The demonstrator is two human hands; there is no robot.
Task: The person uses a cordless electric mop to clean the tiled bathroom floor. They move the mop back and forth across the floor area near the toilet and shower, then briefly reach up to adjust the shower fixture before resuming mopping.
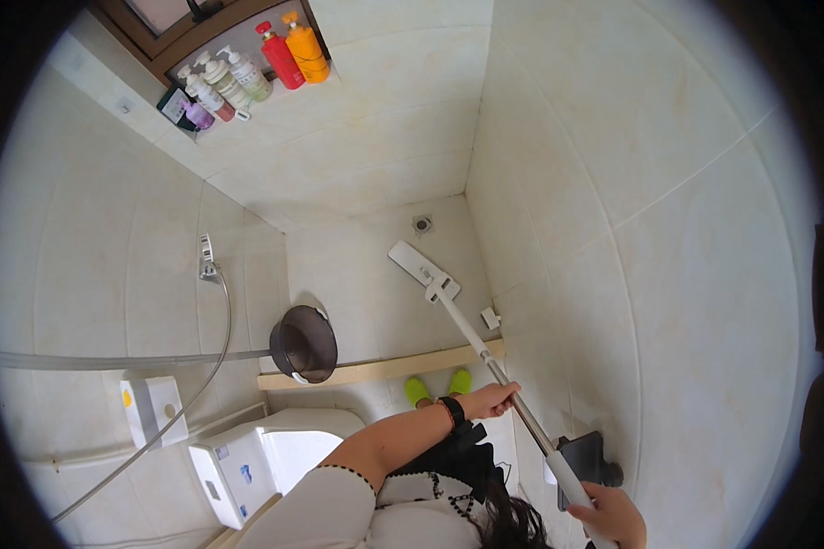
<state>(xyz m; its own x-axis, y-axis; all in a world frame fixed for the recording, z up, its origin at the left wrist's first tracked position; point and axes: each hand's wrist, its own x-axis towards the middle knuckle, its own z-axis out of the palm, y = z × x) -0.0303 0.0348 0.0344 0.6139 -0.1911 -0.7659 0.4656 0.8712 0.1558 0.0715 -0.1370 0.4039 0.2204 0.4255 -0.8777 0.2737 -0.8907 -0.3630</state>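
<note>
A flat mop point(468, 328) slants across the view, its white rectangular head lying on the pale tiled floor near the round floor drain point(422, 224). My left hand point(496, 401), with a black band on the wrist, is closed around the metal middle of the pole. Lower right, my right hand point(611, 516) grips the white upper part of the handle. The underside of the mop head is hidden.
A dark bucket point(305, 344) stands by the beige threshold point(378, 371). At lower left is a white toilet point(247, 466); a shower hose point(230, 309) hangs left. Pump bottles point(283, 60) line the window ledge. A small white object point(490, 318) sits by the right wall.
</note>
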